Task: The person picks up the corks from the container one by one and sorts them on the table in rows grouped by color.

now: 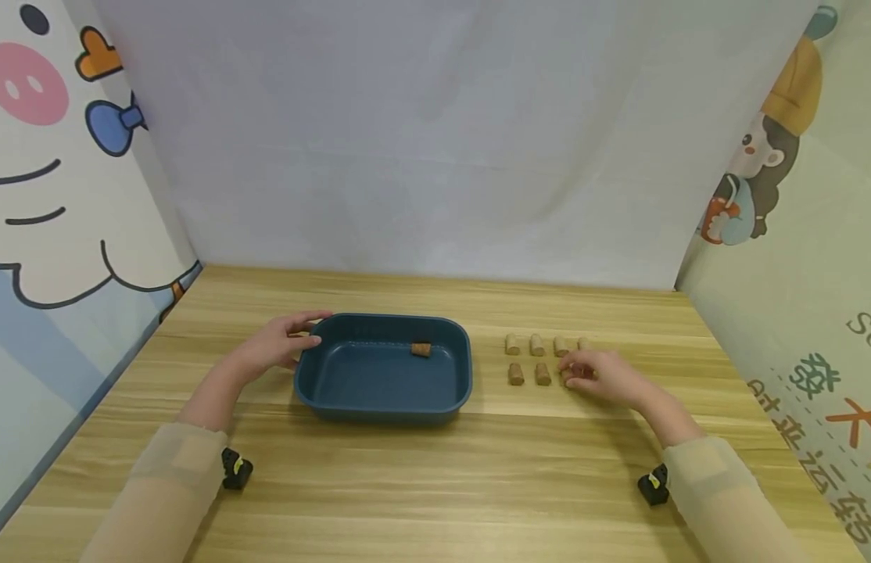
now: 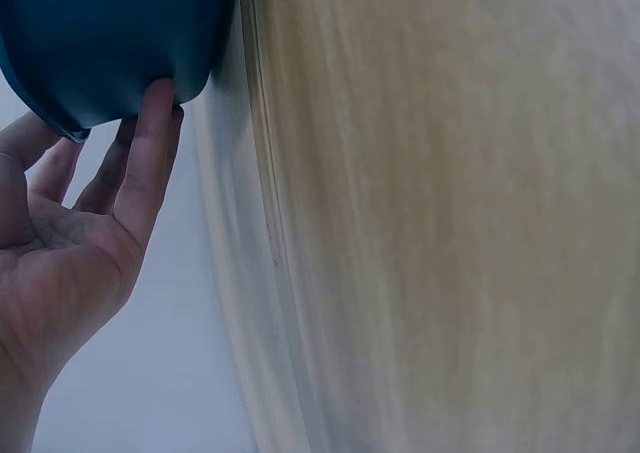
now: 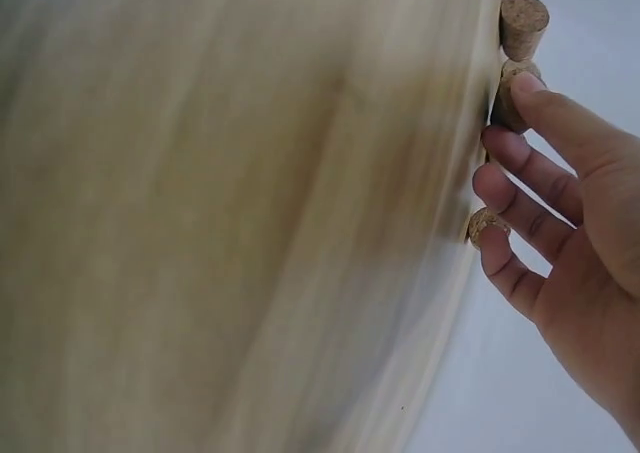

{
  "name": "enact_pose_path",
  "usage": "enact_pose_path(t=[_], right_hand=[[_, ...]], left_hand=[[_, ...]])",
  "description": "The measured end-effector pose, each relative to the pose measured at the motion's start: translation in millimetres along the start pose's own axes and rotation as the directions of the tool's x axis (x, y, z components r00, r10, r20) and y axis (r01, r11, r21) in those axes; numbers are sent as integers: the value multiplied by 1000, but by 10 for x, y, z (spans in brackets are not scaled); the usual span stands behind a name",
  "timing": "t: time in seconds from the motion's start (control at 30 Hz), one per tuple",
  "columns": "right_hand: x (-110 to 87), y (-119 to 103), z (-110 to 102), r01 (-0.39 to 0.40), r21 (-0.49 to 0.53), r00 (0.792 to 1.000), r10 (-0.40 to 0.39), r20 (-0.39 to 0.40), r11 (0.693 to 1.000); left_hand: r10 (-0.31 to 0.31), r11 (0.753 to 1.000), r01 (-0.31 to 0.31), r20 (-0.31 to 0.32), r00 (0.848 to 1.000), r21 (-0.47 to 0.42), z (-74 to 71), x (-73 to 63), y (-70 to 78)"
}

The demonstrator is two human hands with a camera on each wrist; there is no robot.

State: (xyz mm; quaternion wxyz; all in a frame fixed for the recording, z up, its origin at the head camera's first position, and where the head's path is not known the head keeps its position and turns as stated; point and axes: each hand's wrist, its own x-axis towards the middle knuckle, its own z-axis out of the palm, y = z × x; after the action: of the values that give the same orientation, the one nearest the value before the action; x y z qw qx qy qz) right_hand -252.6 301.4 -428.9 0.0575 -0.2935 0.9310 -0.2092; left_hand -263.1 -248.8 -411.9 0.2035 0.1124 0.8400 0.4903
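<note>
My left hand (image 1: 272,346) holds the left end of a dark blue rectangular dish (image 1: 379,414), thumb over the rim. In the left wrist view its fingers (image 2: 148,163) lie against the dish's outer wall. One brown cork stopper (image 1: 421,349) lies on its side inside the dish, toward the back right. To the right of the dish, my right hand (image 1: 604,377) pinches a cork stopper (image 3: 509,111) of the front row between thumb and forefinger. Another cork stopper (image 3: 486,223) shows by the little finger, partly hidden.
Several paler cork stoppers (image 1: 537,345) stand in a back row, the rightmost partly behind my right hand. Two brown cork stoppers (image 1: 529,374) stand left of that hand in the front row. A pale cloth (image 1: 435,156) hangs behind the wooden table (image 1: 435,493), with printed sheets either side.
</note>
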Motion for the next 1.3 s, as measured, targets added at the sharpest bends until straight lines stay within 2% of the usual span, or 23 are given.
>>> enact_pose_path(t=[0.6,1.0,1.3], right_hand=[[-8,39,-3,27,10,999,-27,17,1000],[-9,24,-23,-19,22,1000,18,23,1000],[-37,-61,-76,-7,31,1000,7,-18,999]], left_hand=[[1,1000,-1,0,1000,10,-6,0,-2],[-2,1000,2,2,1000,-1,-4,-9,-3],[-2,1000,2,5,1000,-2,-4,-9,-2]])
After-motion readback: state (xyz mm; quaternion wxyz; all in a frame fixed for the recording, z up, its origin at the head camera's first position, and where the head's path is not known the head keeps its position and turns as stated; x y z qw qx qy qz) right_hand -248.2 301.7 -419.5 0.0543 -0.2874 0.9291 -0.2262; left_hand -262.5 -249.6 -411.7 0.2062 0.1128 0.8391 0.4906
